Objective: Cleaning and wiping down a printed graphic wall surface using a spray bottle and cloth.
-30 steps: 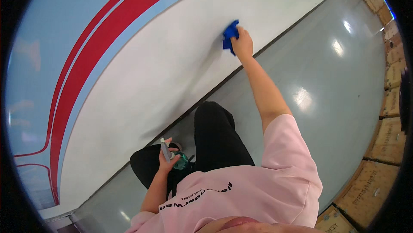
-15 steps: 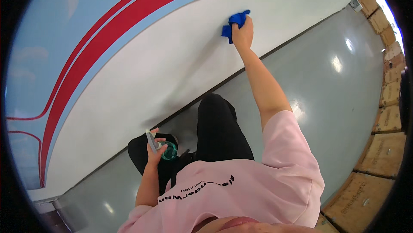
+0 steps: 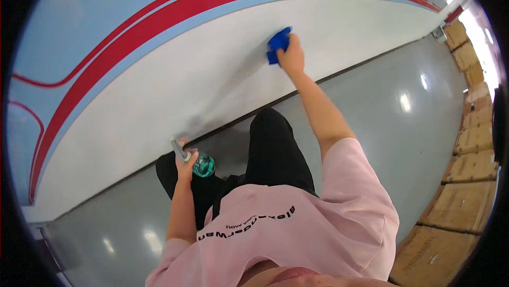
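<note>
A crumpled blue cloth lies pressed against the white lower part of the wall, bunched under the fingers of my right hand. That arm reaches out ahead and to the right. My left hand is down by my left knee, closed round the neck of a spray bottle. The bottle has a grey trigger head and a clear green body that sticks out to the right of the hand. Its nozzle end points toward the wall.
Above the white part the wall is light blue with a curved red stripe. A dark strip runs along the wall's foot. Grey glossy floor spreads to the right, bordered by several wooden boxes. My bent black-clad knees are close to the wall.
My right hand and the cloth have shifted slightly left and nearer along the wall. The left hand with the bottle sits a little higher in view. The whole view has tilted somewhat.
</note>
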A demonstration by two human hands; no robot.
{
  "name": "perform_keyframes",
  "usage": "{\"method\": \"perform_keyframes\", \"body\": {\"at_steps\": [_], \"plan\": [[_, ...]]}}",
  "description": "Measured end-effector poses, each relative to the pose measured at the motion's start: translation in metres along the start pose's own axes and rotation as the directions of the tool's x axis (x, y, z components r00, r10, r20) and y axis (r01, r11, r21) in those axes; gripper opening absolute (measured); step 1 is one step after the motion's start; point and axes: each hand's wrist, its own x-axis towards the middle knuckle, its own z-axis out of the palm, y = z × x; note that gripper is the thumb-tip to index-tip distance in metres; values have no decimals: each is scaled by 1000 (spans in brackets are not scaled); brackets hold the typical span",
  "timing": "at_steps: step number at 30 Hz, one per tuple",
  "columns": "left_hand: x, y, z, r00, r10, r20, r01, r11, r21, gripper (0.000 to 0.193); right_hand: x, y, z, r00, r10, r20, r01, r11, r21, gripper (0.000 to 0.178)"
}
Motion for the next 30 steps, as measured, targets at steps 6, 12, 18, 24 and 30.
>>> {"method": "perform_keyframes", "body": {"at_steps": [6, 12, 18, 24, 30], "plan": [[9, -16, 1, 999, -54, -7, 52, 993, -104, 75, 41, -60, -6, 921, -192, -338, 205, 979, 3, 59], [12, -26, 2, 997, -40, 70, 54, 976, -211, 70, -10, -101, 35, 907, -378, -186, 389, 921, 23, 63], [12, -17, -4, 977, -19, 215, 88, 945, -316, 65, -60, -175, 82, 736, -675, -58, 675, 722, 152, 66], [10, -11, -1, 977, -68, 201, 133, 935, -329, 70, -82, -227, 109, 555, -831, 27, 818, 552, 163, 62], [11, -16, -11, 971, -88, 223, 162, 926, -341, 73, -103, -301, 130, 155, -986, -59, 985, 150, 80, 43]]}}
